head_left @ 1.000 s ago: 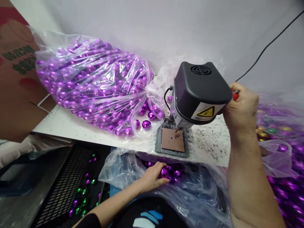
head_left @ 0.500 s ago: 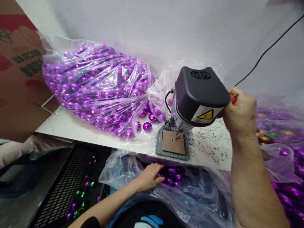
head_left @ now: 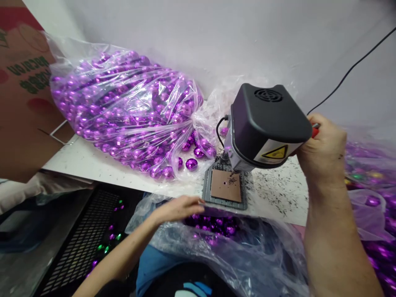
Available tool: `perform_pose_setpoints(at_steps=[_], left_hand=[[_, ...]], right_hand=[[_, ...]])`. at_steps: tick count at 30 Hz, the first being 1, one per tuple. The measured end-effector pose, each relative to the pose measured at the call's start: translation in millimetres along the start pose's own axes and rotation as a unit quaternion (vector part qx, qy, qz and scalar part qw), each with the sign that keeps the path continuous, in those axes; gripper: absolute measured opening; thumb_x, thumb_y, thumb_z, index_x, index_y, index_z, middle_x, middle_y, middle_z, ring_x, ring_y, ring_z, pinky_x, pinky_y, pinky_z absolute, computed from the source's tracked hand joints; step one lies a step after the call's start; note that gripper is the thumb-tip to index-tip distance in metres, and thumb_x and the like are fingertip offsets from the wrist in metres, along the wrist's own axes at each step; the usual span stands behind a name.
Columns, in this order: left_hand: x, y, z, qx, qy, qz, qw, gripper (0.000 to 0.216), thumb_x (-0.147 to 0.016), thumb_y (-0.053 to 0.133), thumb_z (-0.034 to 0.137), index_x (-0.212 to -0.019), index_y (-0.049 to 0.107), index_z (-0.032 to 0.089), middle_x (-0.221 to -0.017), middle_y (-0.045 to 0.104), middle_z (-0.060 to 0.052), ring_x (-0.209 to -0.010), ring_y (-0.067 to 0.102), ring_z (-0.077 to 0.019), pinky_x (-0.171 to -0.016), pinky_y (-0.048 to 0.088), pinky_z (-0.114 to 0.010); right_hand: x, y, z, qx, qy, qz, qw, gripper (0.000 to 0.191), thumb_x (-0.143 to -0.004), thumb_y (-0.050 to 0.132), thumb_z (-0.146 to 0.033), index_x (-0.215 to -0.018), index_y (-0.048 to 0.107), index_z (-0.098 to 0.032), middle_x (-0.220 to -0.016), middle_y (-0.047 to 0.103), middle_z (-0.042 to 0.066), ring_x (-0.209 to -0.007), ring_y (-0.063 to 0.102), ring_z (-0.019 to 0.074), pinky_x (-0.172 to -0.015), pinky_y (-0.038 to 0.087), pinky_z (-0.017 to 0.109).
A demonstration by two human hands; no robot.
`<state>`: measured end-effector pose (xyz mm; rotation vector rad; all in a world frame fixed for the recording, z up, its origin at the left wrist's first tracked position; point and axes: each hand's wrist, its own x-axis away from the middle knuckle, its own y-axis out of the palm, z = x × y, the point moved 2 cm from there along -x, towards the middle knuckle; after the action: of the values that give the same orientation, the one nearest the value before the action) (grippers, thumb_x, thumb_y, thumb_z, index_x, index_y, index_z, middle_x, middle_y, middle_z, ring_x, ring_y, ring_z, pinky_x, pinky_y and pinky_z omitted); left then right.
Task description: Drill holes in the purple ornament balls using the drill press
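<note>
My right hand [head_left: 323, 150] is closed around the red handle [head_left: 315, 130] of a small black bench drill press [head_left: 269, 123]. Under the drill head, a brown square plate [head_left: 225, 185] with a small hole sits on the grey base [head_left: 243, 202]. Palm down, my left hand [head_left: 179, 209] is at the table's front edge, left of the base, with its fingers stretched out and nothing visible in them. Just below it, a clear plastic bag [head_left: 262, 255] lies over my lap, with shiny purple faceted balls [head_left: 216, 222] in its mouth.
A large clear bag [head_left: 123, 115] of purple balls fills the table's left side; loose purple balls [head_left: 192, 164] lie by its neck. Dark shavings [head_left: 275, 194] litter the tabletop. A cardboard box [head_left: 21, 103] stands left, a black crate [head_left: 77, 243] below, more bagged balls [head_left: 379, 251] right.
My left hand has lifted out of the mouth of the lap bag and moved up and left to the table edge. My right hand stays on the handle; the view has shifted slightly.
</note>
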<state>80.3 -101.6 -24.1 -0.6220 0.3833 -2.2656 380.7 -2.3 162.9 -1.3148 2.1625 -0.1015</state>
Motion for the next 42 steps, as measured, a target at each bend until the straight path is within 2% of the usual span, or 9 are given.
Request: perform_pose_setpoints(at_steps=[3,5,11,17,21,24,30,34,42], left_hand=[[-22.0,-65.8,12.1,-0.054,-0.009,0.269,0.962,0.038,-0.103,0.045,0.043,-0.127,0.063,0.020,-0.121,0.070,-0.013,-0.106,0.067,-0.0267,-0.091,0.051,-0.040],[-46.6,-88.2,7.1,-0.138,-0.046,0.341,0.929,0.034,-0.101,0.047,0.034,-0.125,0.062,0.015,-0.115,0.071,-0.018,-0.105,0.067,-0.0311,-0.093,0.049,-0.045],[-105.8,-84.5,-11.8,-0.217,-0.083,0.264,0.936,0.020,-0.093,0.059,0.031,-0.105,0.065,0.016,-0.089,0.070,-0.012,-0.095,0.067,-0.0301,-0.090,0.048,-0.041],[-74.7,-94.4,2.4,0.004,0.000,0.331,0.944,0.045,-0.088,0.067,0.038,-0.128,0.061,0.018,-0.117,0.067,-0.012,-0.099,0.063,-0.0243,-0.086,0.051,-0.037],[-44.3,-88.9,17.1,0.351,0.069,0.256,0.898,0.057,-0.089,0.063,0.053,-0.137,0.056,0.023,-0.118,0.064,-0.011,-0.086,0.066,-0.0188,-0.067,0.051,-0.029],[-34.8,-69.6,26.4,0.493,0.102,0.180,0.845,0.056,-0.087,0.065,0.056,-0.133,0.059,0.023,-0.117,0.066,-0.012,-0.084,0.066,-0.0181,-0.064,0.050,-0.028],[-38.5,-26.0,27.8,0.570,0.079,0.134,0.807,0.057,-0.074,0.084,0.034,-0.126,0.064,0.022,-0.101,0.069,-0.007,-0.075,0.065,-0.0133,-0.063,0.049,-0.023],[-41.6,-6.9,20.4,0.599,0.066,0.077,0.795,0.046,-0.080,0.077,0.044,-0.116,0.066,0.016,-0.109,0.072,-0.014,-0.072,0.068,-0.0165,-0.059,0.049,-0.025],[-52.1,11.4,16.4,0.638,0.042,0.111,0.761,0.049,-0.078,0.079,0.037,-0.122,0.063,0.021,-0.099,0.071,-0.006,-0.077,0.068,-0.0159,-0.063,0.049,-0.025]], right_hand=[[0.0,-0.2,1.3,-0.001,-0.007,-0.003,1.000,0.022,-0.077,0.063,-0.027,-0.062,0.048,-0.022,-0.048,0.042,-0.006,-0.041,0.036,0.0063,-0.036,0.023,0.021],[0.3,-0.6,1.5,-0.001,0.000,-0.011,1.000,0.020,-0.076,0.063,-0.026,-0.062,0.049,-0.021,-0.048,0.042,-0.006,-0.041,0.037,0.0059,-0.035,0.025,0.020],[1.7,-1.5,-3.2,-0.004,-0.001,-0.009,1.000,0.020,-0.075,0.063,-0.025,-0.064,0.049,-0.019,-0.049,0.039,-0.007,-0.042,0.034,0.0030,-0.036,0.021,0.018],[1.7,-1.0,-5.0,0.012,0.008,-0.006,1.000,0.023,-0.076,0.063,-0.031,-0.063,0.049,-0.019,-0.048,0.040,-0.007,-0.042,0.037,0.0044,-0.037,0.024,0.018],[2.3,0.0,-4.4,-0.002,0.006,-0.008,1.000,0.027,-0.076,0.065,-0.038,-0.063,0.050,-0.020,-0.049,0.042,-0.006,-0.043,0.039,0.0060,-0.036,0.026,0.019],[2.7,0.7,-3.2,-0.011,0.010,-0.003,1.000,0.025,-0.075,0.066,-0.037,-0.063,0.050,-0.021,-0.049,0.042,-0.005,-0.042,0.039,0.0073,-0.035,0.025,0.021],[1.5,0.7,0.9,-0.018,0.013,-0.012,1.000,0.022,-0.078,0.064,-0.033,-0.067,0.050,-0.021,-0.049,0.043,-0.006,-0.040,0.045,0.0085,-0.035,0.031,0.021],[0.6,1.0,2.0,-0.026,0.012,-0.015,0.999,0.025,-0.082,0.064,-0.033,-0.069,0.047,-0.021,-0.048,0.043,-0.008,-0.040,0.049,0.0082,-0.035,0.031,0.019],[1.2,3.3,1.3,-0.032,0.015,-0.014,0.999,0.028,-0.085,0.063,-0.034,-0.069,0.044,-0.022,-0.049,0.043,-0.008,-0.042,0.049,0.0075,-0.038,0.029,0.020]])
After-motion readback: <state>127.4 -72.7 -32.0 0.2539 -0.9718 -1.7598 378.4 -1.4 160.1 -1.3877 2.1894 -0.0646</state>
